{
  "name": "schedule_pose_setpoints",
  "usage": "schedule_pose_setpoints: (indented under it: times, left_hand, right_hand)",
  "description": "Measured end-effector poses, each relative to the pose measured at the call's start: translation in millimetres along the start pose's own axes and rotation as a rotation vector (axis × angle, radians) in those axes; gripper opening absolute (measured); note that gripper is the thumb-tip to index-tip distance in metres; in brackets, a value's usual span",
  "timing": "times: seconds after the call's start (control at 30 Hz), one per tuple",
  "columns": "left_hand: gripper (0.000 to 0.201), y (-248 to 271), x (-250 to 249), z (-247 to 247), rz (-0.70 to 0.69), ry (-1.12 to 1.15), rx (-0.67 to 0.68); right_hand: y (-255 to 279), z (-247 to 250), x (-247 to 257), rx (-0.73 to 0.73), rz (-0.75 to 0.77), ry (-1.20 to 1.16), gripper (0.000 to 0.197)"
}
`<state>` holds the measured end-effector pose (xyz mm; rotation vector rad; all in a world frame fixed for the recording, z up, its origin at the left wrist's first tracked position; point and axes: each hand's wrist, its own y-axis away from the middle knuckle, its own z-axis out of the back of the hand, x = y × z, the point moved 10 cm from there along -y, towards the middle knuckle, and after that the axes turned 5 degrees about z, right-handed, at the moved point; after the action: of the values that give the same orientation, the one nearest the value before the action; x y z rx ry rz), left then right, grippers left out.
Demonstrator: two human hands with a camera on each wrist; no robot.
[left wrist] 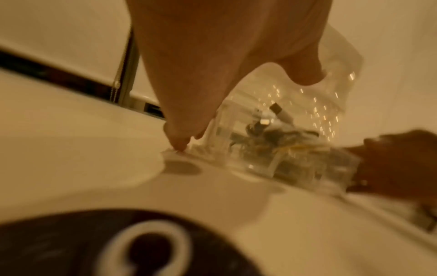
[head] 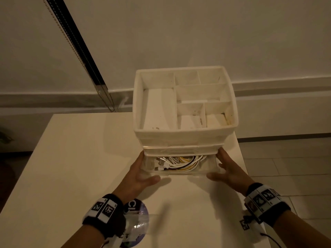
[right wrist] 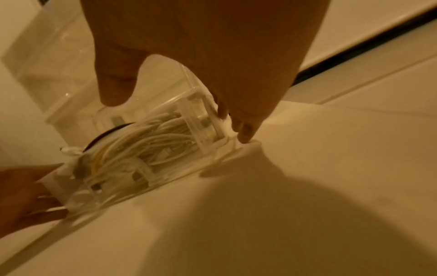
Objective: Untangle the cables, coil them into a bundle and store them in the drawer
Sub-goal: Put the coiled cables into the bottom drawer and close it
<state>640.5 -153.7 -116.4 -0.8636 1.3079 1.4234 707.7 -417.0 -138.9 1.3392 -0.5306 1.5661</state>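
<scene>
A clear plastic drawer (head: 179, 173) stands partly pulled out at the bottom of a white desktop organizer (head: 182, 138). Inside it lies a coiled bundle of white, yellow and black cables (head: 184, 162), seen through the wall in the wrist views too (right wrist: 146, 147). My left hand (head: 147, 168) lies along the drawer's left side with straight fingers, its thumb across the front. My right hand (head: 217, 164) mirrors it on the right side, thumb at the front corner. In the left wrist view the fingertips (left wrist: 179, 145) touch the table beside the drawer (left wrist: 272, 164).
The organizer sits at the far right of a cream table (head: 80, 158), its top tray (head: 231, 108) split into several empty compartments. A round dark sticker (head: 138, 208) lies on the table near my left wrist. Tiled floor (head: 286, 167) drops away right of the table edge.
</scene>
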Motion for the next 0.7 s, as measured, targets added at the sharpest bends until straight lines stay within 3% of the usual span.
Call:
schedule_pose_setpoints:
  times: [0.13,0.2,0.27,0.57,0.63,0.7]
  left_hand:
    - [0.092,-21,11,6,0.073,0.030,-0.285]
    - [0.085,-27,22,7,0.111,0.040,-0.412]
    - [0.078,-30,24,9,0.100,0.037,-0.488]
    - [0.075,-30,-3,8,0.064,-0.123,-0.636]
    - [0.070,-31,9,8,0.089,-0.062,-0.568]
    - [0.074,-32,24,8,0.126,-0.006,-0.405]
  right_hand:
    - [-11,-6,9,-0.269,-0.030,-0.085,0.089]
    - [-12,-5,9,-0.446,-0.057,-0.089,0.092]
    - [-10,-4,7,-0.529,-0.093,-0.050,0.097]
    - [-7,-1,6,-0.670,-0.130,0.026,0.089]
    - [-9,-1,5,-0.641,-0.109,0.009,0.086]
    - [-12,0,2,-0.512,-0.083,-0.060,0.090]
